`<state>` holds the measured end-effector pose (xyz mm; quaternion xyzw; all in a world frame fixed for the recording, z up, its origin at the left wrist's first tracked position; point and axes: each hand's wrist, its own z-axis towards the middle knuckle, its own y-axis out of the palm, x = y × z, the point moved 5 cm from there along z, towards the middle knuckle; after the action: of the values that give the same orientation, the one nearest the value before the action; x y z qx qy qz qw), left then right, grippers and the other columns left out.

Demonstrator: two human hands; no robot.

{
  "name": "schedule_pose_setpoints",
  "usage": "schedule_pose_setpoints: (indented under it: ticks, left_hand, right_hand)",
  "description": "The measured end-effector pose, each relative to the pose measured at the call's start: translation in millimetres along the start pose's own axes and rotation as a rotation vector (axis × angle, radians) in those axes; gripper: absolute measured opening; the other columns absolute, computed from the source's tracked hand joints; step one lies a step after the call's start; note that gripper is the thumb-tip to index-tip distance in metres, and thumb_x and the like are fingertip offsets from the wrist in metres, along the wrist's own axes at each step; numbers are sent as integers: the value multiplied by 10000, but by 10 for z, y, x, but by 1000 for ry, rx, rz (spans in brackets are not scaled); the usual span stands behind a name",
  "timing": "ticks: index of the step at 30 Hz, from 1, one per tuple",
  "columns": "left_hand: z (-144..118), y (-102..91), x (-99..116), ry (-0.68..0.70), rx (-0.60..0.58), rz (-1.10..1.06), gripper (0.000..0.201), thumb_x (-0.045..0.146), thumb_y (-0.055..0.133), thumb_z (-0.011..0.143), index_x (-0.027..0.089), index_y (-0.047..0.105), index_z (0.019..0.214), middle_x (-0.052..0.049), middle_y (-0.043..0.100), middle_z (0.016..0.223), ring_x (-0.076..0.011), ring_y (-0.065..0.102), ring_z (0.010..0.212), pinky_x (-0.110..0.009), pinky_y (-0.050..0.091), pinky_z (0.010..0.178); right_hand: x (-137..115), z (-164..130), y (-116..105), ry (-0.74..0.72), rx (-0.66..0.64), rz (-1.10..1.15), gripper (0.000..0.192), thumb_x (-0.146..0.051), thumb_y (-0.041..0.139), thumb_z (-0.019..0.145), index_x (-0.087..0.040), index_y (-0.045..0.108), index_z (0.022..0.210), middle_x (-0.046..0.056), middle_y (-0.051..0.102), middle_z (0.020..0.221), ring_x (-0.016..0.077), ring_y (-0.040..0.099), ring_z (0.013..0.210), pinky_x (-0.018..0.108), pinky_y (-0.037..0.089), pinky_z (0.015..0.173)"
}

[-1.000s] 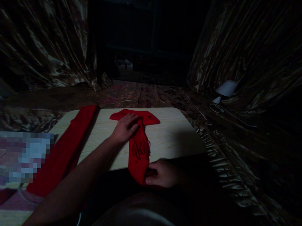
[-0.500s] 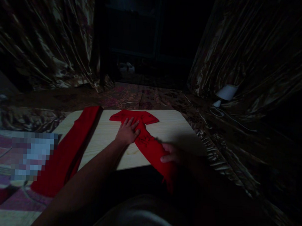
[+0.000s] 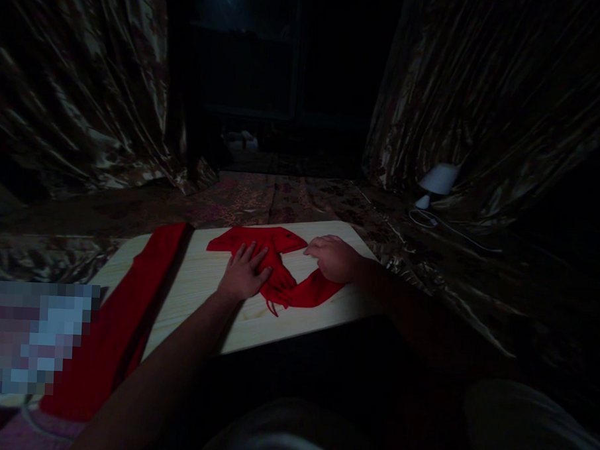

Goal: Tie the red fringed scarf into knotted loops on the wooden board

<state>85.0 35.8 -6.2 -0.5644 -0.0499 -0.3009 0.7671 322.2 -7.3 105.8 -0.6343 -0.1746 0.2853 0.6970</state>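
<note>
A red fringed scarf [image 3: 314, 290] lies bent on a pale wooden low table, its far part folded flat across the back and its tassels bunched near the middle. My left hand [image 3: 244, 270] lies on the scarf with spread fingers, pressing it against the tabletop. To the right, my right hand [image 3: 332, 257] is closed over the bent section of the scarf, and the cloth disappears beneath its palm. A long folded red cloth [image 3: 121, 317] lies along the table's left side and hangs over the near edge.
The low table [image 3: 197, 313] has rounded corners. A small white lamp [image 3: 438, 179] with a cord stands on the patterned cover at right. Dark patterned curtains [image 3: 107, 77] hang on both sides. At lower left is striped bedding with a blurred-out object.
My right hand has moved up and away from me, bringing the scarf's near end onto the table in a bend. My left hand stays on the scarf. The view has shifted slightly.
</note>
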Motion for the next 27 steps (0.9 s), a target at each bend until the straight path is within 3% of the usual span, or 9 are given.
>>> schedule_pose_setpoints:
  ticks: [2,4,8,11,16,19,22,24,27]
  left_hand:
    - [-7,5,-5,7,-7,-5,682,544,554,886,262,491,1504,-102,315,1629,-397,182,1518,-602,163,1201]
    - [-10,7,-13,7,-10,1,676,538,555,884,263,499,1499,-98,319,1627,-397,179,1519,-599,165,1201]
    - [-23,-4,1,9,-29,43,667,517,562,870,254,524,1482,-97,345,1615,-396,203,1513,-592,184,1196]
    - [-62,-58,70,31,-47,72,654,479,573,860,226,551,1463,-128,388,1586,-414,269,1486,-590,222,1180]
    - [-179,-268,271,62,-101,49,541,465,648,811,236,696,1298,-156,584,1421,-414,490,1342,-559,254,1173]
    - [-138,-475,290,8,-106,-144,392,505,634,829,255,766,1101,-113,726,1187,-355,644,1134,-460,415,1065]
    - [83,-784,-13,-265,119,-219,329,478,527,895,222,735,907,-101,753,939,-296,694,897,-365,510,857]
    - [288,-963,-289,-381,264,-98,268,428,542,877,208,695,875,-129,740,947,-312,686,931,-367,500,870]
    - [604,-964,-693,-445,219,-75,242,433,686,761,216,671,867,-171,731,1014,-375,650,1090,-393,480,937]
  right_hand:
    - [33,-15,59,0,94,3,532,-14,531,757,-174,678,1243,113,647,1295,246,563,1210,375,373,1081]
    - [150,-47,83,48,141,35,517,-2,496,766,-168,684,1217,101,659,1273,225,575,1190,348,401,1068]
    - [530,-128,62,228,289,70,424,-5,473,798,-150,717,1113,101,691,1190,202,611,1121,307,432,1041]
    - [796,-127,168,388,294,149,366,-35,504,818,-135,727,1090,109,718,1132,193,649,1037,298,466,986]
    - [881,185,445,461,231,438,297,-72,557,824,-134,749,1042,74,762,972,161,683,864,250,507,823]
    - [821,519,475,485,287,514,211,-129,571,863,-128,759,959,68,766,945,157,683,857,231,500,793]
    - [738,889,439,484,300,451,194,-172,581,889,-123,758,953,74,765,968,164,682,887,236,495,816]
    - [660,1123,420,424,259,370,222,-195,635,870,-133,744,1053,83,755,1066,174,679,956,242,491,857]
    - [533,1391,456,259,129,203,428,-216,758,773,-166,705,1195,108,707,1234,222,649,1104,265,469,943]
